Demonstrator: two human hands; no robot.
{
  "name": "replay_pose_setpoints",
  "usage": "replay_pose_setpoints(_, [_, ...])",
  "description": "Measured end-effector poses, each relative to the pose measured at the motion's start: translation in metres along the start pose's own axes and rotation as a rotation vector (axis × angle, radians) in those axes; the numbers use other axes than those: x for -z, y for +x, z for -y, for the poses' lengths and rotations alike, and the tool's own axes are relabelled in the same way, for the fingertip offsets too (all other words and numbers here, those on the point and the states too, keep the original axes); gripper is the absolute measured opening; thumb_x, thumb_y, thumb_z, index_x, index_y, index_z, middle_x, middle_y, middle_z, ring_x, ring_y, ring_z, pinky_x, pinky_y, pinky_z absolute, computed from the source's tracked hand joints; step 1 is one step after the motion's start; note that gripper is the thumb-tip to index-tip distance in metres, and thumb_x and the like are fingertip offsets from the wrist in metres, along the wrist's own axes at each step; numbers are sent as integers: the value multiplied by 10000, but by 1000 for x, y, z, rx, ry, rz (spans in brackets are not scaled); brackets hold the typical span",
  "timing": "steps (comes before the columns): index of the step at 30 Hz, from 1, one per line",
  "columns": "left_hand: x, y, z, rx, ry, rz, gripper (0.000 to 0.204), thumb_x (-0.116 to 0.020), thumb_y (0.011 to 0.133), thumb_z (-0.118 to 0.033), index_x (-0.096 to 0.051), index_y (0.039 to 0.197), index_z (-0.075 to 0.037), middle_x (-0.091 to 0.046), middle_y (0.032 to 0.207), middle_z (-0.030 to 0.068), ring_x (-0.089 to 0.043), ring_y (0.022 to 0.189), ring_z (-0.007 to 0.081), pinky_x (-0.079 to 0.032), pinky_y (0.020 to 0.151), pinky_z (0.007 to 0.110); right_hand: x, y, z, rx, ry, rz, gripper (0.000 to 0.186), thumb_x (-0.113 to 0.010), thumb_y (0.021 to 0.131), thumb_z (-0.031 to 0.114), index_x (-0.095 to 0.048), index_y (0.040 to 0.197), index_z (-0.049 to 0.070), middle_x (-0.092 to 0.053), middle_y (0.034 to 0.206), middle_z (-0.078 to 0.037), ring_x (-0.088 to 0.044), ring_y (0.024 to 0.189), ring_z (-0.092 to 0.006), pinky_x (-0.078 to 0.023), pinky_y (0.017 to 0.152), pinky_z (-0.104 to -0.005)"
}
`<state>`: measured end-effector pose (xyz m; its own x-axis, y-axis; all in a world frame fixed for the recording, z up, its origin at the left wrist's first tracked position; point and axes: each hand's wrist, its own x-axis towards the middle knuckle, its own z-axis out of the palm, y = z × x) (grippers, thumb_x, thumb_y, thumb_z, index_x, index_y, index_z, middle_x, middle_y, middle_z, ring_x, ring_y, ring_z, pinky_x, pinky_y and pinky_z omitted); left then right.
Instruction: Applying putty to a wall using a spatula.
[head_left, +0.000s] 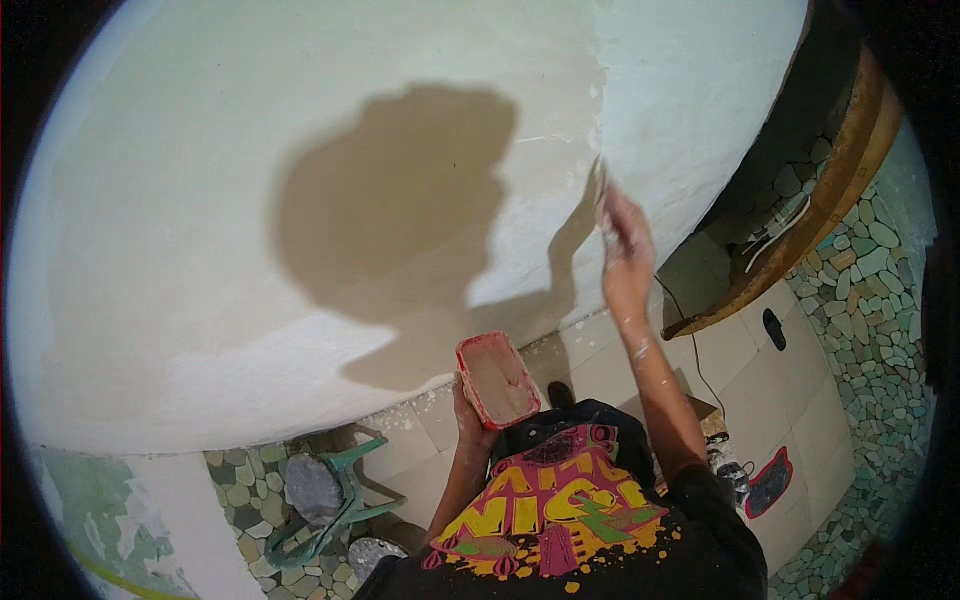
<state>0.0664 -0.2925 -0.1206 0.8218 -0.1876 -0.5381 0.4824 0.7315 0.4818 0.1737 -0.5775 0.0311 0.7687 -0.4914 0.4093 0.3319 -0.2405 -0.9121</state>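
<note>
My left hand point(470, 418) is wrapped round the side of a red rectangular tub point(463, 362), held near my waist. Beige-grey putty point(498, 382) fills much of the tub and smears its rim. Raised to the right, my right hand point(628, 235) is closed on a thin putty knife point(599, 183), seen nearly edge-on. Its tip is at the wall point(400, 50), by the border between a beige coat and a whiter stretch; whether it touches cannot be made out. White smears mark my right hand and forearm.
A curved wooden door frame point(840, 200) stands at the right. Below left, a green plastic stool point(345, 485) stands beside a grey rounded object point(313, 490). A cable point(705, 365) crosses the tiled floor near a dark slipper point(773, 329) and a red-edged mat point(770, 484).
</note>
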Motion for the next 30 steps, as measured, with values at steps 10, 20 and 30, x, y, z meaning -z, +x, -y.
replay_pose_setpoints(10, [4,-1,0,-24,-51,54,653,-425,1081,-563,-446,1554,-112,-563,1508,134,-579,1335,350,-488,1115,547,-55,9,79,140,110,-12,536,-590,905,-144,-683,1390,64,-628,1319,-102,-622,1182,-190,-499,999,-281])
replay_pose_setpoints(20, [-15,-5,-14,-9,-34,89,635,-421,1088,-546,-435,1558,-119,-563,1506,122,-590,1326,340,-513,1092,538,-42,-21,54,309,-36,168,620,-656,741,-142,-699,1329,47,-671,1326,-148,-636,1236,-362,-510,1014,-425])
replay_pose_setpoints(30, [9,-2,0,13,-79,-5,640,-408,1083,-565,-446,1552,-131,-571,1496,126,-598,1313,347,-522,1082,543,-28,6,-49,938,-739,123,498,-746,802,177,-724,1300,172,-630,1479,-13,-575,1315,-281,-444,1076,-490])
